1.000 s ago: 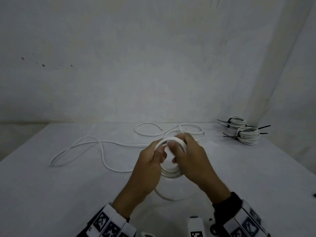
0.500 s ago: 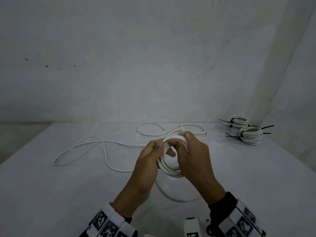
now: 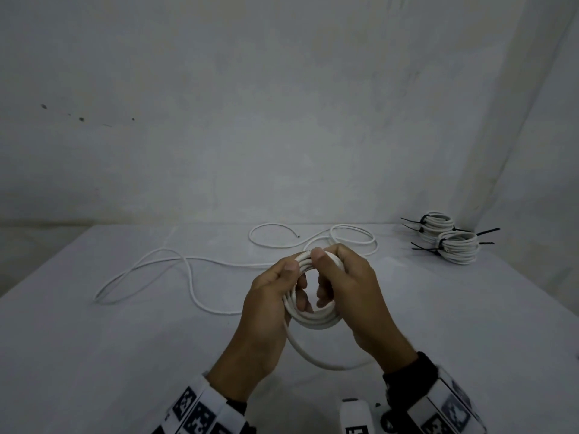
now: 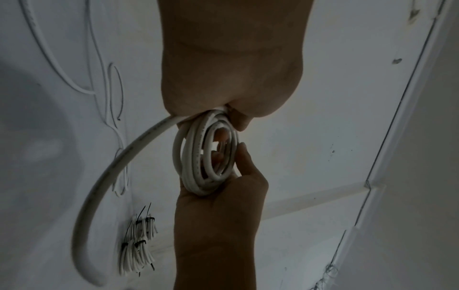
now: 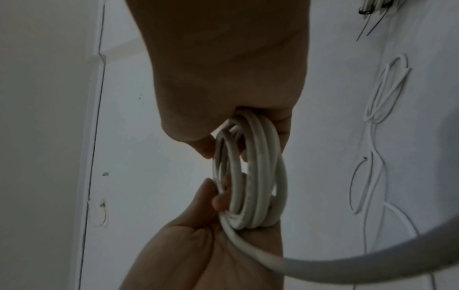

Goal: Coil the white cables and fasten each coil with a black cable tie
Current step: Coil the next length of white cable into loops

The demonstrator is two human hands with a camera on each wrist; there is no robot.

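Observation:
A partly wound coil of white cable [image 3: 313,317] [image 4: 203,157] [image 5: 250,176] is held upright above the table between both hands. My left hand [image 3: 275,296] grips its left side, thumb on the top rim. My right hand [image 3: 341,283] grips the right side, thumb on top and fingers through the ring. The loose tail [image 3: 316,358] drops from the coil's lower left and sweeps under my right wrist. More uncoiled white cable [image 3: 188,270] snakes across the table [image 3: 94,355] behind the hands, its free end [image 3: 299,236] near the back.
Two finished white coils [image 3: 448,238] with black cable ties lie at the table's back right corner, also seen in the left wrist view as bundles [image 4: 136,251]. A white wall rises behind the table. A white device [image 3: 357,418] sits at the bottom edge.
The coil has gained another turn and tilted; both hands shifted their grip slightly lower and rightwards, and the slack loop beneath the coil has moved to the right.

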